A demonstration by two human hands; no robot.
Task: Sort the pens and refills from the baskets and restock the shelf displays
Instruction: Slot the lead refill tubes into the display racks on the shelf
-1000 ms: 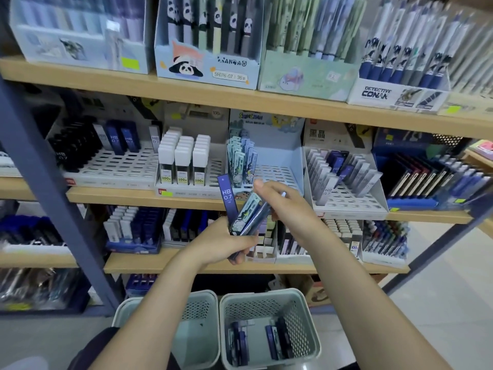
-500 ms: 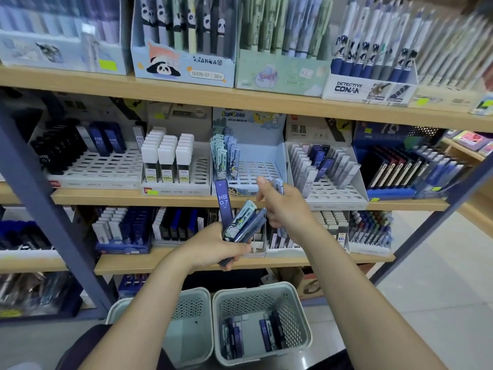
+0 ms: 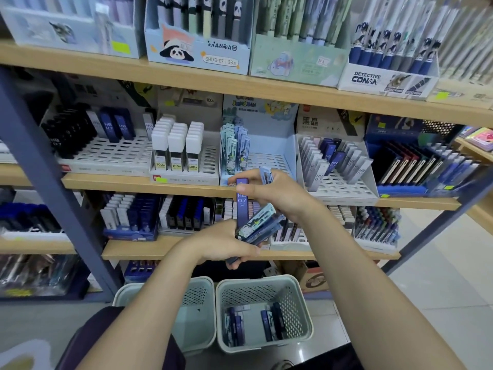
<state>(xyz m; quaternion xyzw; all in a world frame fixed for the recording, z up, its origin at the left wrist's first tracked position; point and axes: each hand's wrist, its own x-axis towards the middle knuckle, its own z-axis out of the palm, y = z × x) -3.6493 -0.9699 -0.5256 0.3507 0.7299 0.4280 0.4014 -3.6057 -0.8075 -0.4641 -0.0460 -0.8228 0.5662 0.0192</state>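
At bottom centre two baskets [image 3: 298, 340] stand side by side; the right one holds a few refill packs [image 3: 236, 327]. Above them, the left hand [image 3: 226, 247] grips a fanned bundle of refills [image 3: 260, 225], likely so labels show for sorting. The right hand [image 3: 274, 193] pinches a dark HB pack [image 3: 242, 206] and keeps a pale one [image 3: 266, 175] tucked in its fingers, just before the middle shelf tray [image 3: 269, 161].

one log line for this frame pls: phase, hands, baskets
phase: sorting refills | left hand: holds refill bundle | right hand: pinches dark HB 0.7 case | right basket: refills left
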